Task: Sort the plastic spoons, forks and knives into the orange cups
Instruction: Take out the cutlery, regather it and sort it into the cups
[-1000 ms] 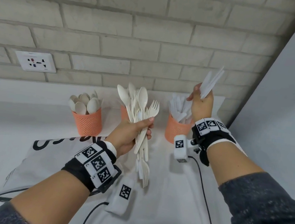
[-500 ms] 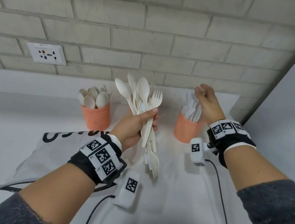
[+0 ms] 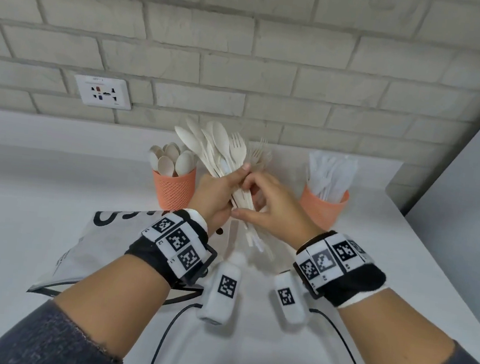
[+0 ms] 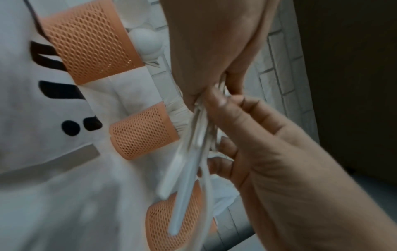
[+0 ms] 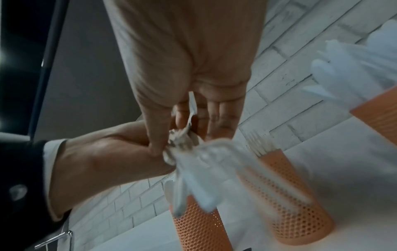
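Right hand has come back from the knife cup to the bundle, now empty of the knives it held a second ago; left hand has stayed put, holding the bundle up.

Counter carries three orange cups in a row by the brick wall, with a printed bag lying at the left. Spoon cup at the left is full of spoons, knife cup at the right is full of white knives. Middle cup is hidden behind the hands in the head view; fork tines show above it.

Left hand's fingers are curled tight round the bundle's handles, spoons and forks fanning up. Right hand's thumb and fingers are pinched at the handles just below the left fist; whether it has one piece isolated can't be told.

Progress, as a judgement: well along, but a mixed handful is left to sort.

Left wrist view alone shows all three cups, including the middle cup. Right wrist view shows forks standing in that cup and a handle lying across the right fingers, blurred. Head view alone shows the bundle's mix.
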Demonstrator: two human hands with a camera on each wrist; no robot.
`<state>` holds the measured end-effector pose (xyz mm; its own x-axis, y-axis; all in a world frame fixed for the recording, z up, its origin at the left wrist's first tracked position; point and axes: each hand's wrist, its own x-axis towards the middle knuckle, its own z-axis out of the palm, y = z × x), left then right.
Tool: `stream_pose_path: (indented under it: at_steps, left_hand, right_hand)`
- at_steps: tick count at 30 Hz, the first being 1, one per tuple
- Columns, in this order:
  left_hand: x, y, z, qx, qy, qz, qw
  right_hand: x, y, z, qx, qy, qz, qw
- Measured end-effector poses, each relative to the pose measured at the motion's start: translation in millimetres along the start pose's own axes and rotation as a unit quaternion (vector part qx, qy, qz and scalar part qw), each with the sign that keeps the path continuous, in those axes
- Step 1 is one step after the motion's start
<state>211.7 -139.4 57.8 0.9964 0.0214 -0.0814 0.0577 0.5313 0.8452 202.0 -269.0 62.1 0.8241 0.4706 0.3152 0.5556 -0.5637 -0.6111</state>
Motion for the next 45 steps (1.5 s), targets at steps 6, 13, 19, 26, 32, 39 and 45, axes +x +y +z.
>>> stream_pose_path:
  at_steps: [6,13,19,26,32,39,45]
  left_hand:
    - [0,13,-12,-0.023,-0.051,-0.010,0.998]
    - [-2,17,-15,-0.003,-0.071,-0.024,0.997]
    - [-4,18,-14,-0.032,-0.097,-0.021,0.995]
    - [-2,14,-19,-0.014,-0.110,-0.047,0.993]
    - [4,11,-20,-0.046,-0.066,-0.070,0.994]
    - [14,15,-24,-0.079,0.000,-0.029,0.996]
    - [16,6,-22,-0.055,0.022,-0.029,0.998]
  right_hand:
    - [5,-5,6,0.020,-0.016,-0.009,1.000]
    - [7,0,20,0.075,0.017,-0.018,0.997]
    - [6,-3,23,0.176,0.068,0.017,0.982]
    - [9,-12,17,0.226,0.062,0.087,0.968]
    - [12,-11,14,0.183,0.108,0.064,0.975]
    - [-8,-1,6,-0.077,0.131,-0.092,0.984]
    - [-10,-3,-2,-0.135,0.000,-0.032,0.990]
